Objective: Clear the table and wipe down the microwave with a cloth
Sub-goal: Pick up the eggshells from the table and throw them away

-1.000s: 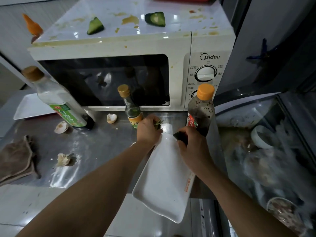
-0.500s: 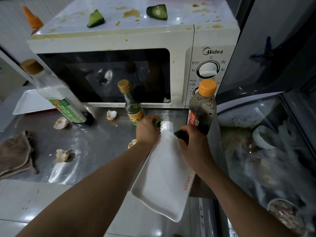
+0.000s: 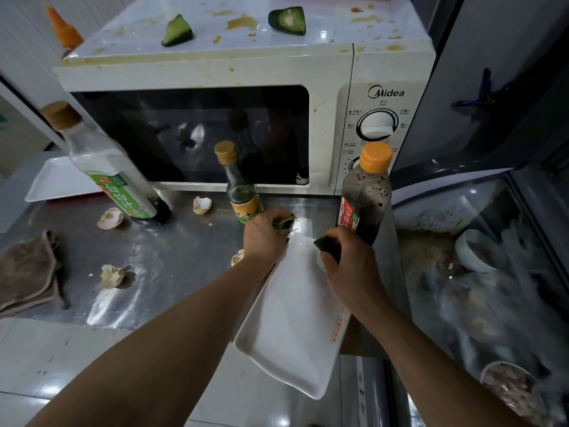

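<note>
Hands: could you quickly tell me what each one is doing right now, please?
Left hand: fingers curled round a green scrap.
Right hand: holding a dark piece.

Glass-topped chest freezer (image 3: 480,241) at right holding bowls, blue clip (image 3: 483,97) on grey panel, tiled floor (image 3: 77,359)

Three bottles (image 3: 365,192), four eggshells (image 3: 110,217), two trays (image 3: 292,318), two cucumber pieces (image 3: 177,31) (atop microwave).

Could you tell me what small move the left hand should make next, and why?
Probably drop the green scrap it pinches onto the white tray, since the left hand sits at the tray's far edge and the right hand holds the tray beside it.
</note>
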`<state>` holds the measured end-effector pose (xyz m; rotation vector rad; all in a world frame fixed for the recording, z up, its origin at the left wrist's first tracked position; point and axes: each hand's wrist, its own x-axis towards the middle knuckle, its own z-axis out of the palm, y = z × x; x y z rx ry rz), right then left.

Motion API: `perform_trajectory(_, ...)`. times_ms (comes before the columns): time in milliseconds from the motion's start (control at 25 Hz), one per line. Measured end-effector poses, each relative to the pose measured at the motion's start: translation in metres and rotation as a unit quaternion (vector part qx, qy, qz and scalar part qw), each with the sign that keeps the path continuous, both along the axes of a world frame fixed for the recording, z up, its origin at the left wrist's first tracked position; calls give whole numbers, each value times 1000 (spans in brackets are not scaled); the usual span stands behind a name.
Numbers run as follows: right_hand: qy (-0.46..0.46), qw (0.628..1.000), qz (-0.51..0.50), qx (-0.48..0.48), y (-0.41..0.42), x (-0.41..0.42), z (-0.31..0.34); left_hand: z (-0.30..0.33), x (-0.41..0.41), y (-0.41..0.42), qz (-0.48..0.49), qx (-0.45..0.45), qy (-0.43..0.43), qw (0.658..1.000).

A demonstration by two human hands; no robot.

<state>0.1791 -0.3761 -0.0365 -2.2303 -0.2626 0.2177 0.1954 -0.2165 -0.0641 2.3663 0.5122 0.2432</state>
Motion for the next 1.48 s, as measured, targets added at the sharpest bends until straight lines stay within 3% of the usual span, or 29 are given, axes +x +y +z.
perform_trajectory(240,7,1000,-5,-2,2,-1,-4,-1,0,5,-10,-16,6,1000)
perform_trajectory(880,-25,1000,1,-2,6,-1,-8,-2,-3,3,-43,48,15,998)
perform_trajectory(1480,-70,998,4,-4,30,-22,50,79,-47,36,-102,49,8,994)
